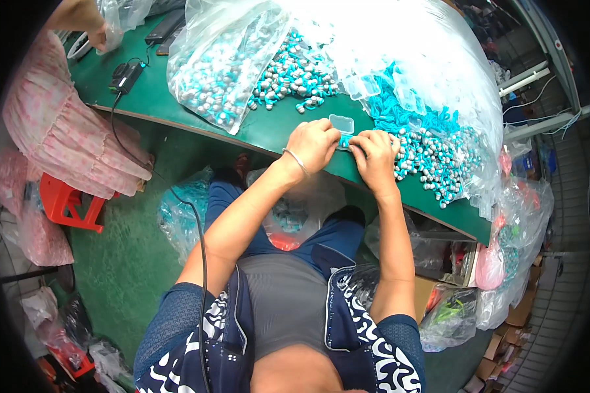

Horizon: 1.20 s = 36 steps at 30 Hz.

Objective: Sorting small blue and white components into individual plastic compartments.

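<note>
Hands meet at the table edge: left hand [314,144] and right hand [373,154] both pinch a small clear plastic case [341,124] with a teal piece in it, lid up. Just beyond the grip lie loose teal-and-grey earplugs [295,75]; heaps remain unpacked. Farther off sit big clear bags [219,65] of them and teal cords [406,118].

A small clear case [341,124] sits on the table [275,128] between far-left and right heaps of earplugs [294,73], bags below.
</note>
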### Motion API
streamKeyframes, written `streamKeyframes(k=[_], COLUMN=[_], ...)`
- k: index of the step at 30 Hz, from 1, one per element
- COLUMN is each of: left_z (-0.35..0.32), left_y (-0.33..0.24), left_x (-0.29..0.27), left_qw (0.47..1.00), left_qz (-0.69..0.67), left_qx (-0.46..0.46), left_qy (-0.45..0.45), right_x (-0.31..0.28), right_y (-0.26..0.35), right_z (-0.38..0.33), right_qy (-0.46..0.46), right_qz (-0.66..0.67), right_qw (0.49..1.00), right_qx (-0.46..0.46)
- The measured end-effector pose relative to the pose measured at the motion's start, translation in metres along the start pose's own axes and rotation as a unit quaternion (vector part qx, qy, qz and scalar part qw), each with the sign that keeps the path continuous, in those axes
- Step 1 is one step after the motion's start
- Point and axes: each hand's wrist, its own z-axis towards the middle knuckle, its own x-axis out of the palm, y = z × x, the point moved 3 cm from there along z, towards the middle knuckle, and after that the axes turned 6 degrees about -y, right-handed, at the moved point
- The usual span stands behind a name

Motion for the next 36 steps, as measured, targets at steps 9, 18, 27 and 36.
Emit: streamKeyframes(k=[9,18,27,36], left_z=[0.001,-0.005,-0.007,-0.008], left_y=[0.003,0.006,0.005,0.01], left_x=[0.0,0.004,-0.001,0.005], left_qw=[0.998,0.996,0.994,0.999], left_qz=[0.01,0.046,-0.015,0.0], left_qx=[-0.039,-0.038,-0.083,-0.022], left_qy=[0.05,0.073,0.064,0.039], right_x=[-0.002,0.024,0.021,0.001], right_y=[-0.001,-0.019,-0.025,0.004], right_z=[0.005,0.026,0.033,-0.003], right_qy=[0.048,0.055,0.032,0.031], right_qz=[-0.003,-0.103,0.037,0.068], right_qw=[0.999,0.993,0.999,0.996], right_qx=[0.016,0.006,0.013,-0.044])
